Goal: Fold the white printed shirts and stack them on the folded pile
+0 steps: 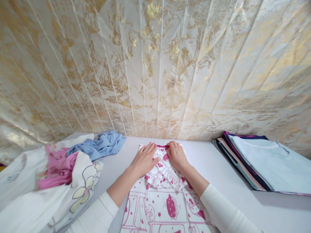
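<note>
A white shirt [167,207] with a pink cartoon print lies on the table in front of me, its far end near the table's back edge. Its sleeves look folded inward over the body. My left hand [143,159] rests flat on the upper left of the shirt, fingertips by the dark pink neckline [162,146]. On the upper right, my right hand [178,156] lies with its fingers stretched over the cloth beside the same neckline. Both palms face down, and the cloth under them is hidden.
On the left is a loose heap of clothes: a blue garment [102,144], a pink garment [60,166] and white garments [26,191]. A stack of folded clothes [272,161] sits on the right. A gold-patterned curtain [157,71] hangs behind the white table [206,161].
</note>
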`<act>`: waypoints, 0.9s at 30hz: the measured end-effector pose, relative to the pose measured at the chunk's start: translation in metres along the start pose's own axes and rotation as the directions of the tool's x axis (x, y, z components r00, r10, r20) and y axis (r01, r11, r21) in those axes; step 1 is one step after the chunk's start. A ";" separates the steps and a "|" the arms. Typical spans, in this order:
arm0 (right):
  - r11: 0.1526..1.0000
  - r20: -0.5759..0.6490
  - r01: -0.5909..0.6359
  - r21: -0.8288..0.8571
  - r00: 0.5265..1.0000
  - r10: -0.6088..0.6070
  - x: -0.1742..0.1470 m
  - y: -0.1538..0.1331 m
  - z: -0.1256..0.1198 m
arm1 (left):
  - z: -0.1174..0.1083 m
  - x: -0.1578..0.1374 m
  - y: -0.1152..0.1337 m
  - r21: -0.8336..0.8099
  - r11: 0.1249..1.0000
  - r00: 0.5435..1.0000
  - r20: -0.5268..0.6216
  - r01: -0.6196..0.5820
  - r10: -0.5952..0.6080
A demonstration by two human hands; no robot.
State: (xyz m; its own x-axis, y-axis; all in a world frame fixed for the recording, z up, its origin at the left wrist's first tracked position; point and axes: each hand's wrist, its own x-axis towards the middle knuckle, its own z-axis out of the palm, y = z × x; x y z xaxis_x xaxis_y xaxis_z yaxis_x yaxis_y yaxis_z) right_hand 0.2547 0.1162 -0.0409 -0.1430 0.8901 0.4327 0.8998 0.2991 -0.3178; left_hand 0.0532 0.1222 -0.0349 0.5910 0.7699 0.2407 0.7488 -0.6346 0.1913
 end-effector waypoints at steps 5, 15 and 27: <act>1.000 0.008 0.018 0.018 1.000 -0.018 -0.001 0.006 -0.004 | 0.000 -0.001 -0.001 0.025 1.000 1.000 0.014 0.001 -0.002; 0.979 0.135 0.192 -0.061 0.974 -0.182 -0.073 -0.017 -0.035 | -0.007 -0.005 0.015 0.001 0.997 0.997 -0.001 -0.077 0.077; 0.980 0.189 0.184 -0.077 0.968 -0.167 -0.086 -0.020 -0.043 | -0.027 -0.009 0.031 0.005 0.988 0.984 -0.092 0.156 -0.155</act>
State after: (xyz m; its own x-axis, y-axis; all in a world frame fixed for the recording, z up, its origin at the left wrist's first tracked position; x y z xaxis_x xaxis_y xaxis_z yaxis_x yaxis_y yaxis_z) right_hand 0.2663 0.0189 -0.0349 -0.3666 0.8763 0.3125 0.8869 0.4306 -0.1670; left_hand 0.0629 0.0933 -0.0053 0.4379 0.8492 0.2950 0.8332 -0.5067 0.2216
